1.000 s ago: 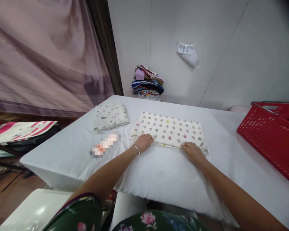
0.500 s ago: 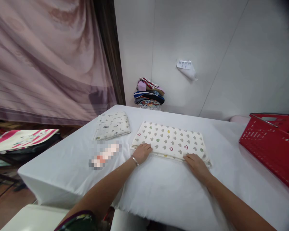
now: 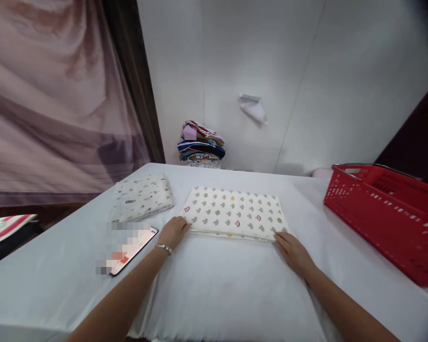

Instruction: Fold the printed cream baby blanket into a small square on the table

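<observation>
A white cloth printed with grey, red, green and yellow mushrooms [image 3: 235,211] lies folded into a long rectangle on the table in front of me. My left hand [image 3: 174,231], with a bracelet at the wrist, is closed at its near left corner. At the near right corner my right hand [image 3: 293,251] pinches the edge; the thumbs are mostly hidden. Left of this cloth lies another folded white cloth with small dark prints [image 3: 142,195]. Nearer to me is a phone [image 3: 137,247], partly blurred out, beside my left forearm.
A red plastic basket [image 3: 381,223] stands at the right on the white-covered table [image 3: 231,285]. Behind the table's far edge rises a stack of folded clothes [image 3: 201,142] by the wall. A pink curtain [image 3: 57,95] hangs at the left.
My left hand has slid from the cloth's front edge out to its near left corner. The right hand stays near the right corner. The cloth's right end looks straighter, and the view has shifted.
</observation>
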Available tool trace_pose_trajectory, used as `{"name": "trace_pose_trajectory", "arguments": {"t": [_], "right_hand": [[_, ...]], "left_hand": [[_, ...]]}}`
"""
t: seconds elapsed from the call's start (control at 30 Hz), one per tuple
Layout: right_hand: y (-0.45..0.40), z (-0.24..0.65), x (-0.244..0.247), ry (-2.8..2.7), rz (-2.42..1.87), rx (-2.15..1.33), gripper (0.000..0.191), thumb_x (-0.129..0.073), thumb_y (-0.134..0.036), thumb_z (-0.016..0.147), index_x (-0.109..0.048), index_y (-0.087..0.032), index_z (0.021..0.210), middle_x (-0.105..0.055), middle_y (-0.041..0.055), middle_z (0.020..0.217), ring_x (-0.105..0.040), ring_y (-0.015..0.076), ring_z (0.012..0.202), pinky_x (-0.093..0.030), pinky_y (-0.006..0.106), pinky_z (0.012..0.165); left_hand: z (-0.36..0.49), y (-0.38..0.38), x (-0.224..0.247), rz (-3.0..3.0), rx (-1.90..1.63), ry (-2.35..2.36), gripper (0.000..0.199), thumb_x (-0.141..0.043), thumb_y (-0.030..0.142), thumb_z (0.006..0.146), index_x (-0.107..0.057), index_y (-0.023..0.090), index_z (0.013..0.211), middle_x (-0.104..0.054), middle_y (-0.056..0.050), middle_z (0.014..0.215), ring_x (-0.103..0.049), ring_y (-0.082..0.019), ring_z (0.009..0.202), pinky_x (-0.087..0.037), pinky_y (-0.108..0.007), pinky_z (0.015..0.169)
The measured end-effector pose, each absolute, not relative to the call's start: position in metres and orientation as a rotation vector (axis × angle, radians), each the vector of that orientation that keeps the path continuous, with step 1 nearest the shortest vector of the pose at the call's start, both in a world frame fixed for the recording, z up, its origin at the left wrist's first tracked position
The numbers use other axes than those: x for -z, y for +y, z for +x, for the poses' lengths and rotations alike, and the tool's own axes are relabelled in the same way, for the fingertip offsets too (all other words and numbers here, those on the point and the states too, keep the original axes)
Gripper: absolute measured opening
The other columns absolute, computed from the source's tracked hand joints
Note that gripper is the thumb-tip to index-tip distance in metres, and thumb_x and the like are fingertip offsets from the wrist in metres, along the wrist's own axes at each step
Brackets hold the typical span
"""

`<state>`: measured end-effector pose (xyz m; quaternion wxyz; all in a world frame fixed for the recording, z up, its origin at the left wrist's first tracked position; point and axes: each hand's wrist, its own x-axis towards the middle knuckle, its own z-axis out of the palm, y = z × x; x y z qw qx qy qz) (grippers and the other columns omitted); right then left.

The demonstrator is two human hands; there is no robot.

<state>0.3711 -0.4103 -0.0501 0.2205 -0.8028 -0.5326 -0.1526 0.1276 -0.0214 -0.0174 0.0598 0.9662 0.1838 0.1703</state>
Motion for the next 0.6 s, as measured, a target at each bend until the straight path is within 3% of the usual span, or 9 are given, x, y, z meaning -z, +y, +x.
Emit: {"name": "trace_pose_trajectory", "arguments": {"t": [0.13,0.3,0.43,0.6], "right_hand": [[-0.406,0.369,0.045,-1.246,-2.266,0.351,0.029,-0.037,-0.029,0.089,-0.062,-0.022,0.101,-0.059,0.0089,0.11,-0.053,0.0213,0.104,-0.044,0.039,0.091],[-0.39,0.381,0.027,-1.038,-2.451,0.245,0.025,-0.039,-0.025,0.084,-0.062,-0.02,0.076,-0.061,0.0056,0.088,-0.057,0.018,0.084,-0.047,0.031,0.075],[-0.376,0.392,0.018,-0.881,-2.699,0.273,0.023,-0.044,-0.027,0.081,-0.062,-0.019,0.09,-0.057,0.0089,0.09,-0.057,0.0186,0.078,-0.044,0.028,0.062],[-0.369,0.4,0.017,-0.587,-2.909,-0.015,0.045,-0.037,-0.047,0.082,-0.052,-0.018,0.114,-0.057,0.013,0.096,-0.058,0.0256,0.087,-0.044,0.035,0.067]], "left_hand": [[0.134,-0.022,0.018,2.785,-0.511,0.767,0.024,-0.04,0.035,0.083,-0.055,0.019,0.072,-0.057,-0.004,0.081,-0.052,-0.018,0.08,-0.04,-0.03,0.075],[0.142,-0.02,0.014,2.536,-0.431,1.118,0.02,-0.042,0.027,0.077,-0.059,0.018,0.084,-0.059,-0.007,0.092,-0.057,-0.02,0.085,-0.043,-0.029,0.076],[0.145,-0.02,0.01,2.471,-0.386,1.312,0.036,-0.045,0.034,0.075,-0.055,0.015,0.104,-0.055,-0.014,0.11,-0.053,-0.027,0.103,-0.042,-0.035,0.083],[0.147,-0.02,0.003,2.354,-0.142,1.429,0.046,-0.048,0.034,0.075,-0.046,0.013,0.116,-0.055,-0.016,0.116,-0.053,-0.026,0.106,-0.042,-0.033,0.084]]}}
